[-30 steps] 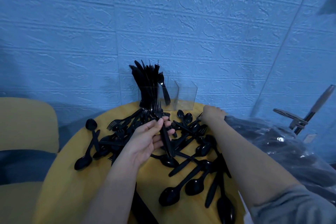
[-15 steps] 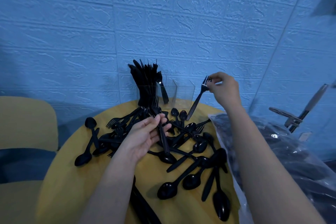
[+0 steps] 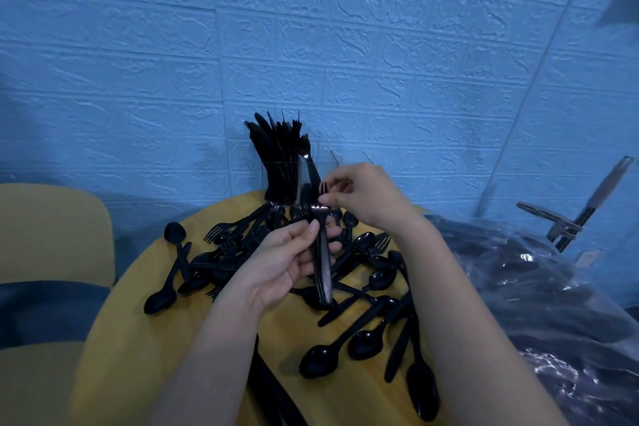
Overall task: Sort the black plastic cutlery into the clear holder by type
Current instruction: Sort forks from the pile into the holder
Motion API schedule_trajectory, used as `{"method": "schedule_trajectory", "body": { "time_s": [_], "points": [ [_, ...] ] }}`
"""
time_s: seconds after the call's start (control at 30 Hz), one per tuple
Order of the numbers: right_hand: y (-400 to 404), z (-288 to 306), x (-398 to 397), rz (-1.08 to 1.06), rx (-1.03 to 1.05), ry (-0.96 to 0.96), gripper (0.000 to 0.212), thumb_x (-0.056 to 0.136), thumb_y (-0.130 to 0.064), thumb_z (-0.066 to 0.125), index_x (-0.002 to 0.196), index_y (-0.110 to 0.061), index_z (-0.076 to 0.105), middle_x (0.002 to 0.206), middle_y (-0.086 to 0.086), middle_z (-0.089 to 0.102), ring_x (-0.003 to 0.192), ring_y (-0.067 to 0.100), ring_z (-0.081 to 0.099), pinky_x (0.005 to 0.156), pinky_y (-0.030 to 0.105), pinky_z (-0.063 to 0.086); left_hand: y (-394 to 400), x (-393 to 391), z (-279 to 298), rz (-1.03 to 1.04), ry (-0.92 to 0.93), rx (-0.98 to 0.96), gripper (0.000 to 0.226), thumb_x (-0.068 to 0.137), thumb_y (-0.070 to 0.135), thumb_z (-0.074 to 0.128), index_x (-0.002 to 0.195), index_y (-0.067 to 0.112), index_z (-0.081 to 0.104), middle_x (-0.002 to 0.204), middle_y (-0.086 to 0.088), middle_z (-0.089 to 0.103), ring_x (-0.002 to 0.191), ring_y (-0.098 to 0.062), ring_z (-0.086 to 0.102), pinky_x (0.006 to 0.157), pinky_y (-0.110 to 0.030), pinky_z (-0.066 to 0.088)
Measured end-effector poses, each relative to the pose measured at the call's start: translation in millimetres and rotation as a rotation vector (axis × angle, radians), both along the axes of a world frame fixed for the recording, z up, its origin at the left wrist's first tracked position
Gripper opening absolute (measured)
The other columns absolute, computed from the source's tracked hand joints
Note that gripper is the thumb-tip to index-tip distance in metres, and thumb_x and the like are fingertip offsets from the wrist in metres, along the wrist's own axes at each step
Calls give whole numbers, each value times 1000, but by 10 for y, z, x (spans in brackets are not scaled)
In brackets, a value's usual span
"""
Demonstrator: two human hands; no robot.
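At frame centre, glossy black forks (image 3: pixel 322 252) are gripped upright by the left hand (image 3: pixel 283 259); their tines are pinched by the right hand (image 3: pixel 363 197). The clear holder (image 3: pixel 311 180) behind is packed with knives on its left.

The clear holder (image 3: pixel 313 180) is set at the far edge of the round table (image 3: pixel 138 339), against the wall (image 3: pixel 311 28). Knives (image 3: pixel 276 156) are stood upright in its left compartment. Loose cutlery (image 3: pixel 363 287) is scattered on the table before the holder. A bundle of forks (image 3: pixel 321 259) is held above the pile by the left hand (image 3: pixel 287 263), its top pinched by the right hand (image 3: pixel 363 194). A chair (image 3: pixel 52 235) is placed left of the table, a plastic bag (image 3: pixel 536 304) right.
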State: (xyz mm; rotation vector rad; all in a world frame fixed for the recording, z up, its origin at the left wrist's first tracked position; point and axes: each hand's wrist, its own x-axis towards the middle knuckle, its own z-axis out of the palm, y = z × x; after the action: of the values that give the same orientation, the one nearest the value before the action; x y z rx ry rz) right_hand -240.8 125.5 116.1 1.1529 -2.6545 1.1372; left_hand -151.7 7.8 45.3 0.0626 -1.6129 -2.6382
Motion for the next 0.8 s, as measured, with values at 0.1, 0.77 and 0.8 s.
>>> {"method": "schedule_trajectory", "body": {
  "time_s": [0.1, 0.77, 0.8],
  "points": [
    [41, -39, -74, -39, -19, -79, 10, 83, -27, 72, 83, -17, 69, 73, -4, 65, 72, 15, 64, 69, 23, 49, -10, -13, -26, 10, -20, -45, 20, 92, 12, 52, 106, 6, 64, 84, -2, 73, 70, -12, 70, 60, -25, 57],
    [441, -566, -667, -540, 236, -247, 12, 83, -7, 67, 95, -6, 66, 92, 13, 62, 76, 27, 59, 68, 33, 50, -122, -65, -74, 138, -38, -1, 17, 91, 11, 54, 103, 8, 66, 81, 0, 73, 72, -13, 71, 63, -27, 59],
    [450, -507, -661, -558, 162, -226, 9, 83, -8, 67, 91, -11, 65, 97, 12, 64, 84, 28, 61, 74, 34, 51, -130, -64, -75, 142, -37, -1, 17, 91, 11, 54, 103, 8, 66, 82, 0, 73, 72, -13, 71, 63, -27, 59]
  ]
}}
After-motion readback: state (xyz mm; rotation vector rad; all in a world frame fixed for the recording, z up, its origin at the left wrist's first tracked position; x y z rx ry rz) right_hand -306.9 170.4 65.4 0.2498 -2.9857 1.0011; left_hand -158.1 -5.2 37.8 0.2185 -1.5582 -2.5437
